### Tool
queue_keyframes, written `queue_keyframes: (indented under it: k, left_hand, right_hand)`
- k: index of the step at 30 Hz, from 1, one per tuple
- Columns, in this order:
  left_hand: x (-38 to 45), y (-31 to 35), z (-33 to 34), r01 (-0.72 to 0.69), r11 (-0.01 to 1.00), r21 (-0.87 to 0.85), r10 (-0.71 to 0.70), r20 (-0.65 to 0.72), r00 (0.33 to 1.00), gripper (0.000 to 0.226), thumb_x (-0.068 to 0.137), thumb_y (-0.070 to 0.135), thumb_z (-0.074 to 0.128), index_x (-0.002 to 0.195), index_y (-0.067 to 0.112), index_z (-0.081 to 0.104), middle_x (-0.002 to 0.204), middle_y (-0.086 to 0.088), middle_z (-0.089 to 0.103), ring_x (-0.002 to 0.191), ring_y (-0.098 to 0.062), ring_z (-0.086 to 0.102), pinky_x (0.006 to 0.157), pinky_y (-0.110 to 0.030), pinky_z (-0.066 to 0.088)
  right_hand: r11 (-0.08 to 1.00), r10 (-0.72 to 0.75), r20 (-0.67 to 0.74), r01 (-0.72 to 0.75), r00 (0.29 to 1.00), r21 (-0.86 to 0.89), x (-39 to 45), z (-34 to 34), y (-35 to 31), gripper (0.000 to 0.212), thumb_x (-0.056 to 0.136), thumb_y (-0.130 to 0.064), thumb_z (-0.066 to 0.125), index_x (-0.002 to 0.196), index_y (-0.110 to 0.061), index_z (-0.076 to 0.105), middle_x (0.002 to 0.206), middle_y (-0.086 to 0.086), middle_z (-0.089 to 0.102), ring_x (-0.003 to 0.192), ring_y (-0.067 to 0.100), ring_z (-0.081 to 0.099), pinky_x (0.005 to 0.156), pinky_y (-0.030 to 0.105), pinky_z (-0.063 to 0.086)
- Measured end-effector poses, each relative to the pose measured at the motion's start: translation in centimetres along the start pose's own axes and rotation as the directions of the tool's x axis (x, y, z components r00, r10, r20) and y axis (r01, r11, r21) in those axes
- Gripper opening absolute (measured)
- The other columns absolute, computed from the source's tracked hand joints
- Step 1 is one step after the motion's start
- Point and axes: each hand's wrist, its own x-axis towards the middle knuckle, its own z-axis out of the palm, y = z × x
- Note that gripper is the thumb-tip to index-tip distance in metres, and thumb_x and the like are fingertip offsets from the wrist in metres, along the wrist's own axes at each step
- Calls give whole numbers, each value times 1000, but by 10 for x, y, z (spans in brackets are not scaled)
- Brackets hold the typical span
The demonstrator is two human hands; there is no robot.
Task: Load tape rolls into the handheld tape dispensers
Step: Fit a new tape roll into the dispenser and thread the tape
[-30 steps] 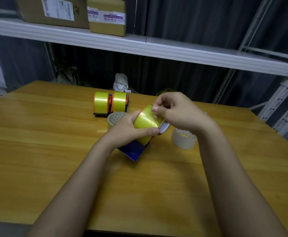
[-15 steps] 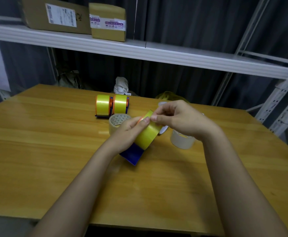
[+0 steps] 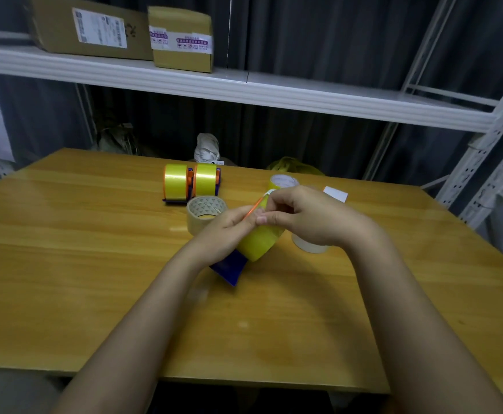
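A blue handheld dispenser [image 3: 229,265] with a yellow tape roll [image 3: 259,242] in it is held above the middle of the wooden table [image 3: 94,264]. My left hand [image 3: 223,231] grips the roll and dispenser from the left. My right hand [image 3: 304,218] pinches the tape's edge at the top of the roll, by a thin orange part [image 3: 253,209]. Two more dispensers with yellow rolls [image 3: 190,180] stand side by side at the back. Loose rolls lie nearby: a clear one [image 3: 204,213], a yellowish one [image 3: 283,182] and a white one [image 3: 307,246], half hidden by my right hand.
A white slip of paper [image 3: 335,193] lies behind my right hand. A white shelf [image 3: 244,88] with two cardboard boxes [image 3: 181,37] runs above the table's far edge. Metal shelf uprights [image 3: 489,162] stand at the right.
The roll and dispenser have tilted so the orange edge points up. My fingertips have come together at the top of the roll. The view has shifted slightly.
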Motion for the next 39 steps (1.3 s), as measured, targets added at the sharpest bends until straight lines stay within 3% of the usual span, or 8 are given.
queue_keyframes:
  k: [8, 10, 13, 17, 27, 32, 36, 39]
  left_hand:
    - [-7, -1, 3, 106, 994, -23, -106, -23, 994, 39, 97, 45, 23, 83, 32, 57, 86, 18, 57, 68, 23, 53, 65, 2, 39]
    - [-8, 0, 6, 98, 995, 14, -97, -73, 993, 66, 84, 70, 18, 78, 19, 59, 79, 0, 59, 67, 9, 58, 66, -8, 43]
    - [-7, -7, 11, 48, 998, 51, -42, -115, 992, 114, 65, 94, 16, 82, -11, 57, 75, -30, 57, 71, -38, 57, 67, -48, 47]
    - [-5, -9, 14, 0, 998, 67, 13, -199, 980, 115, 64, 95, 18, 69, -16, 50, 56, -19, 47, 52, -30, 45, 50, -47, 36]
    - [-1, -9, 18, -31, 986, 161, 74, -272, 960, 105, 65, 94, 15, 54, -7, 42, 47, -5, 37, 46, -16, 36, 46, -32, 25]
    - [-1, -6, 18, -37, 984, 173, 94, -333, 938, 91, 67, 93, 14, 45, 8, 38, 41, 4, 36, 42, -11, 34, 43, -28, 23]
    - [-2, -9, 19, -58, 986, 155, 116, -399, 910, 108, 68, 93, 11, 49, -8, 44, 44, -10, 40, 45, -19, 40, 46, -37, 29]
    - [-2, -11, 15, -79, 990, 120, 122, -409, 905, 109, 68, 93, 12, 51, -9, 47, 47, -11, 42, 45, -16, 40, 47, -35, 30]
  right_hand:
    - [999, 15, 102, -21, 995, 51, -6, 2, 0, 27, 88, -37, 67, 80, -11, 63, 66, -5, 50, 61, 7, 43, 59, 25, 37]
    - [998, 23, 113, -29, 993, 55, -6, 4, 0, 28, 87, -38, 68, 77, -13, 62, 64, -6, 50, 60, 7, 44, 58, 26, 38]
    - [997, 49, 125, -55, 991, 47, -7, 9, 0, 30, 85, -42, 69, 68, -20, 58, 64, -6, 53, 61, 8, 48, 61, 30, 42]
    - [996, 62, 126, -69, 990, 51, -8, 14, 1, 30, 85, -43, 69, 68, -22, 56, 66, -1, 56, 64, 7, 49, 62, 29, 43]
    - [991, 32, 105, -45, 994, 123, -11, 17, -4, 33, 89, -32, 67, 61, -19, 54, 48, -7, 50, 44, 3, 46, 51, 24, 40]
    - [994, -104, -40, 105, 994, 24, -13, 26, -8, 38, 89, -33, 64, 57, -18, 51, 51, -6, 47, 48, 6, 43, 51, 26, 36]
    - [925, -148, -53, 157, 988, 346, -9, 30, 0, 35, 89, -19, 67, 60, -3, 55, 50, 1, 52, 46, 6, 47, 49, 19, 37]
    - [833, -137, -3, 117, 991, 542, -4, 30, 4, 37, 91, -10, 64, 57, -10, 49, 48, -6, 52, 43, 6, 47, 44, 15, 36]
